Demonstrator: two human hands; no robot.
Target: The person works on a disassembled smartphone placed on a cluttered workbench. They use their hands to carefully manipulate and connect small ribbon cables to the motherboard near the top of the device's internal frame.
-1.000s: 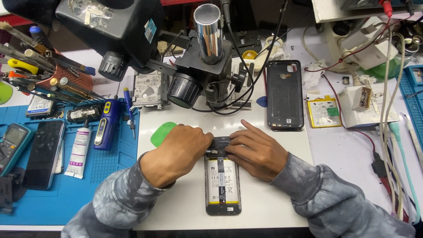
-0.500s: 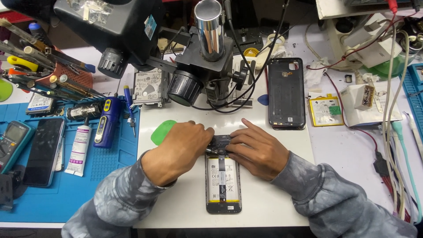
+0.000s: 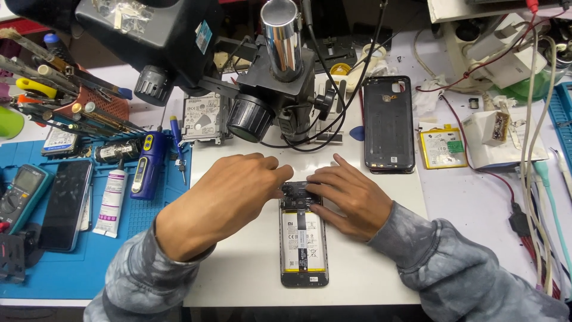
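Green pick now hidden under left hand

The upper end of the opened phone lies under the fingers of the left hand and the right hand, so whether either grip pinches a part there cannot be told; both sleeves run off the bottom edge; the microscope is cut by the top edge and hides the desk behind it; the multimeter is clipped at the left edge; the blue tray at the right edge.
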